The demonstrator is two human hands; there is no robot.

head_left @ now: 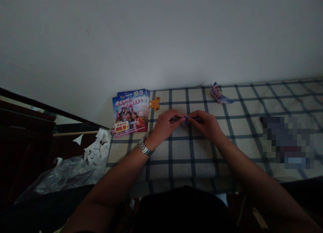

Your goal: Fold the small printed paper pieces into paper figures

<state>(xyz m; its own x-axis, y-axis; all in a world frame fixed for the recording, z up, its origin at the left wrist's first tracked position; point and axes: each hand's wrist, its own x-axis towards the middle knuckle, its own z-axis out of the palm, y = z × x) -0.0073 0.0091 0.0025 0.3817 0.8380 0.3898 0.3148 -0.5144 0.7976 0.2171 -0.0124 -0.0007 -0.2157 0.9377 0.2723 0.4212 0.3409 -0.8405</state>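
Observation:
Above the checked cloth, my left hand (171,119) pinches a small folded paper (185,121) with thumb and fingertips. My right hand (202,121) grips the same paper from the other side, its fingertips almost meeting those of the left. Blue, red and white print shows on the paper, but most of it is hidden by my fingers. Further back to the right lies a folded, crinkled paper piece (219,94) with similar print. A stack of printed flyers (130,113) lies to the left of my hands.
A checked cloth (161,165) covers the table, which meets a pale wall (161,41). An orange bear-shaped figure (155,104) is beside the flyers. Clear plastic and torn white paper (97,147) lie off the left edge. A pixelated dark object (282,135) lies at right.

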